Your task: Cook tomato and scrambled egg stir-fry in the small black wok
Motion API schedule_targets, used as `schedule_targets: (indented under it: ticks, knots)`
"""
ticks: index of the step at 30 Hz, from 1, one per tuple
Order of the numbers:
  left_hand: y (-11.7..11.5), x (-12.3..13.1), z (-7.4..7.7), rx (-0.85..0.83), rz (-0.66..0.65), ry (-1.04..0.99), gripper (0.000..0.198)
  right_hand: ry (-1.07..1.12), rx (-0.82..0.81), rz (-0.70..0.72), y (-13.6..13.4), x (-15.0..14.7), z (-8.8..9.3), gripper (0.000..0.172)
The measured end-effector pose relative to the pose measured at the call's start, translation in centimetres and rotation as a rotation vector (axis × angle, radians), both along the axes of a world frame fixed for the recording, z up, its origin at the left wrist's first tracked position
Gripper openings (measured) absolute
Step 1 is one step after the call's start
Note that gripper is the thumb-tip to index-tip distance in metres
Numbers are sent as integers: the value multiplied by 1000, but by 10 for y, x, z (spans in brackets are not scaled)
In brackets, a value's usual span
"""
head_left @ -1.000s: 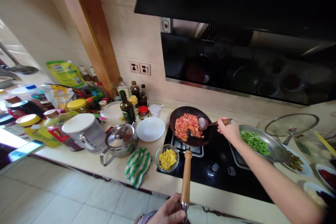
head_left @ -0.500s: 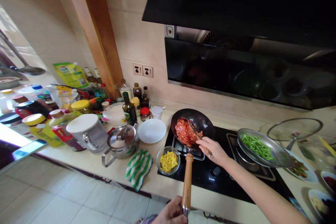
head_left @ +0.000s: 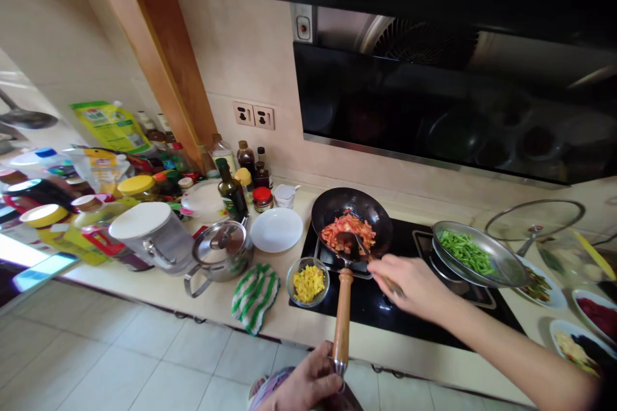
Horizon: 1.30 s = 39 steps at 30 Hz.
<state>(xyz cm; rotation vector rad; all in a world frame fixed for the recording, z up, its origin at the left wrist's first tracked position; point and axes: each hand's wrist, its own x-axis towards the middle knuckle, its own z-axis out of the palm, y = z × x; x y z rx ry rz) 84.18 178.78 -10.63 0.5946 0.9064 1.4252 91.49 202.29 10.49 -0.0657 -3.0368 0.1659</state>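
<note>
A black wok (head_left: 372, 212) with chopped tomato (head_left: 348, 230) sits on the left burner of the black hob (head_left: 414, 308). My left hand (head_left: 308, 385) is closed round the end of the wok's long wooden handle (head_left: 342, 314) at the bottom edge. My right hand (head_left: 409, 279) is closed on a metal spatula (head_left: 357, 244), whose blade lies in the tomato at the wok's near side. A glass bowl of yellow scrambled egg (head_left: 308, 281) stands just left of the handle.
A metal pan of green beans (head_left: 470, 257) sits on the right burner, a glass lid (head_left: 533, 218) behind it. An empty white plate (head_left: 276, 229), a lidded steel pot (head_left: 219, 249), a striped cloth (head_left: 255, 295) and many bottles and jars crowd the counter's left. Plates of food lie far right.
My right hand has swung the spatula from the wok's right rim to its near side and pulled back toward me. The tomato is spread thinner across the wok. My left hand stays on the handle.
</note>
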Motion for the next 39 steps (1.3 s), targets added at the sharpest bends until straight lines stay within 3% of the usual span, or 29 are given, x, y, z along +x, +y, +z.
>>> schedule_targets:
  ticks: [2, 7, 9, 11, 13, 15, 20, 23, 27, 31, 33, 36, 39]
  knots:
    - [-1, 1, 0, 3, 2, 13, 33, 105, -94, -140, 30, -16, -4, 26]
    - [-1, 1, 11, 7, -12, 31, 35, 284, -162, -538, 96, -42, 18, 18]
    - [-1, 1, 16, 23, -4, 25, 37, 331, -225, -650, 102, -54, 10, 21]
    - [0, 1, 16, 45, 7, 17, 40, 381, -331, -710, 98, -65, -10, 28]
    - [1, 0, 12, 52, 19, 21, 41, 391, -407, -696, 87, -71, -27, 34]
    - [1, 0, 6, 29, 20, 31, 44, 388, -415, -605, 72, -66, -30, 32]
    - [2, 0, -5, -34, 14, 28, 47, 278, -248, -84, 24, -33, 3, 21]
    - [2, -1, -2, -32, 4, 51, 46, 145, -187, 33, 10, -27, 4, 24]
    - [2, -2, 3, -19, 1, 105, 42, 189, -169, -137, 36, -36, 1, 23]
    - [0, -4, 6, -12, -18, 119, 44, 232, -226, -446, 79, -42, 27, 15]
    - [0, -4, 8, -23, -18, 127, 45, 250, -261, -566, 90, -49, 33, 22]
    - [0, -5, 8, -12, -21, 121, 47, 284, -332, -645, 91, -63, 17, 37]
    - [0, -4, 7, 1, -15, 83, 47, 274, -428, -618, 83, -70, -2, 33]
